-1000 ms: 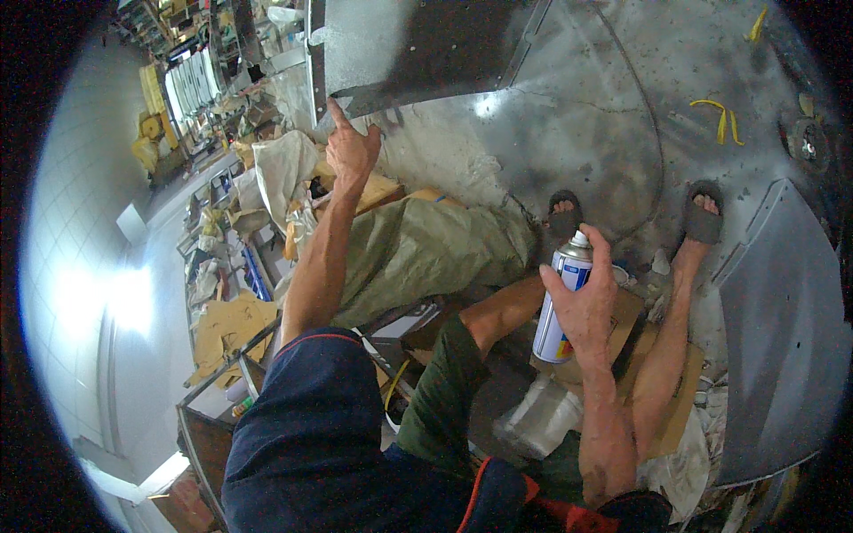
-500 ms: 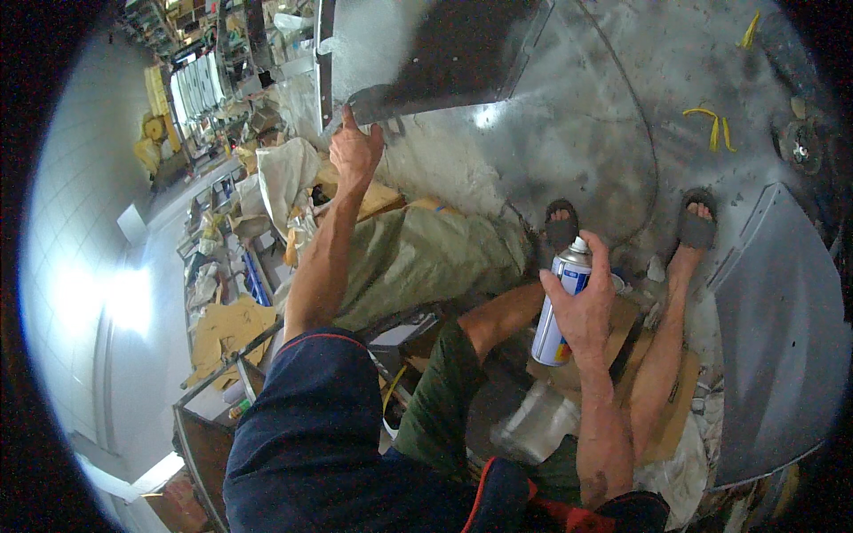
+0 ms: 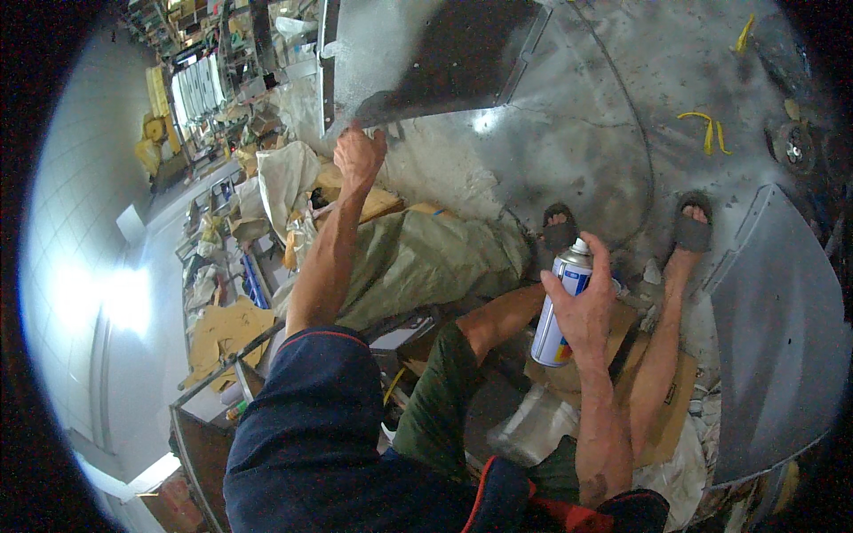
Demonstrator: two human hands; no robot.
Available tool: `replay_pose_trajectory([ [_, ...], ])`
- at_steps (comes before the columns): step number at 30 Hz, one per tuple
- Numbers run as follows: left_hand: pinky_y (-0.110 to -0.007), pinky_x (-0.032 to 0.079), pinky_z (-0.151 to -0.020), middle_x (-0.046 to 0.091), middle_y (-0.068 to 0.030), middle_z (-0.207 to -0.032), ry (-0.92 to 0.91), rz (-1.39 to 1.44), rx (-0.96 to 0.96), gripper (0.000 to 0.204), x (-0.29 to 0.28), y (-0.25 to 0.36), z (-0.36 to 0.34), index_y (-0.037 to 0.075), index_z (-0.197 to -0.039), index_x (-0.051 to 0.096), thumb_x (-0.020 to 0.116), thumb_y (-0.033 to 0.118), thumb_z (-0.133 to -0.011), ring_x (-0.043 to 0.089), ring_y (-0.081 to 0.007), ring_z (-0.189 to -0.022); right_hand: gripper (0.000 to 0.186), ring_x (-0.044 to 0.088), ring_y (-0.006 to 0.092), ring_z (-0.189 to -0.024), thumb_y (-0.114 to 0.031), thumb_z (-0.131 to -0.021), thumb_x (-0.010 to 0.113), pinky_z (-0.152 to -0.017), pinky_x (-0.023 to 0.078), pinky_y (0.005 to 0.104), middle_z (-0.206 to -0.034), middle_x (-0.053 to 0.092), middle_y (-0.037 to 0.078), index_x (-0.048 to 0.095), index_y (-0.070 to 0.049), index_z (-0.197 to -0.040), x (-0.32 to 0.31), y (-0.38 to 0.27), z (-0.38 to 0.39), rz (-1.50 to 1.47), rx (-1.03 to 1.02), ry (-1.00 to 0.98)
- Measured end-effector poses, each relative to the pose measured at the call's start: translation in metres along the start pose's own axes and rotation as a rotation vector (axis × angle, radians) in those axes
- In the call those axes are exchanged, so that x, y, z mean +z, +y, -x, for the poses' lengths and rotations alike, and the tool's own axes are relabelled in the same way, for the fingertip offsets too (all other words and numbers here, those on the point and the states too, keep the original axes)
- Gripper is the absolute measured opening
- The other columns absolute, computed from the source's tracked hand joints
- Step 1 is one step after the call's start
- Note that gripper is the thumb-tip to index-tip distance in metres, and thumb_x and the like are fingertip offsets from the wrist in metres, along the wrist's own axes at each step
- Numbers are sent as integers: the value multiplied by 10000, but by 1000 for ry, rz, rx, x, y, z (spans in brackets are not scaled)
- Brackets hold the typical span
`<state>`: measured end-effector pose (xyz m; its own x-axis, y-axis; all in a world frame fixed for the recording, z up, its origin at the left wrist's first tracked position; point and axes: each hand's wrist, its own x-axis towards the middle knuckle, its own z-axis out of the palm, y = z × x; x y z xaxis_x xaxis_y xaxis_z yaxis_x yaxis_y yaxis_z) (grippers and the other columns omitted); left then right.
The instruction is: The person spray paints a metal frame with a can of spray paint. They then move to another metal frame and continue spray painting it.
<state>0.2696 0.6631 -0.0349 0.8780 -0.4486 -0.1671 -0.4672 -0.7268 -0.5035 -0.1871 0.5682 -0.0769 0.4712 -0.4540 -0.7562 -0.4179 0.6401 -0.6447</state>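
At the near left corner of a grey metal panel (image 3: 480,53) with a darker patch on its face, my left hand (image 3: 360,155) is closed. Its fingers are bent at the panel's edge and the fingertips are partly hidden. My right hand (image 3: 582,311) wraps round a white and blue spray can (image 3: 553,329) in front of my lap. The can is slightly tilted, with its white nozzle at the top and my index finger beside it.
A second grey curved panel (image 3: 782,338) leans at the right. Green sacking (image 3: 418,258) and heaped scrap lie at the left. Cardboard (image 3: 671,400) lies under my right leg. A dark cable (image 3: 644,133) crosses the concrete floor, and yellow strips (image 3: 709,133) lie beyond it.
My left index finger, stretched up against the panel before, is now bent down at its edge. The right hand keeps the spray can in nearly the same place.
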Motion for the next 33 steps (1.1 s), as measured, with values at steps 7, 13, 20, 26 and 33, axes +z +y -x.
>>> replay_pose_trajectory([
  [7,-577,585,-901,757,-301,-1096,-108,-81,-36,800,-2,9,-3,-15,-1560,462,713,402,-925,738,-505,-1022,790,640,381,-1263,-132,-797,893,-1102,498,472,-1390,649,203,529,-85,-1496,-5,2,0,-10,-12,8],
  [13,-579,580,-905,758,-305,-1094,-112,31,160,870,-9,55,12,14,-1620,374,733,361,-908,735,-507,-1031,788,655,391,-1248,-153,-790,897,-1086,508,475,-1356,672,205,541,-102,-1491,-9,0,-2,20,-67,47],
  [20,-566,589,-868,765,-290,-1043,144,130,230,1038,-78,169,-85,10,-1668,216,774,428,-899,746,-486,-983,793,644,407,-1263,-151,-791,893,-1100,499,482,-1374,662,213,539,-89,-1497,-7,0,0,-32,-52,54],
  [26,-515,600,-942,758,-283,-1132,97,15,151,1073,-92,192,-139,-68,-1635,208,780,443,-884,754,-443,-1058,790,650,375,-1239,-134,-793,890,-1086,505,468,-1366,660,204,537,-92,-1499,-8,4,-2,-21,-99,76],
  [33,-534,599,-933,761,-281,-1138,91,95,332,1025,-81,184,-132,2,-1646,219,787,361,-872,749,-467,-1050,793,656,370,-1233,-140,-792,890,-1081,510,466,-1355,666,201,537,-101,-1501,-11,-2,1,-29,-100,94],
])
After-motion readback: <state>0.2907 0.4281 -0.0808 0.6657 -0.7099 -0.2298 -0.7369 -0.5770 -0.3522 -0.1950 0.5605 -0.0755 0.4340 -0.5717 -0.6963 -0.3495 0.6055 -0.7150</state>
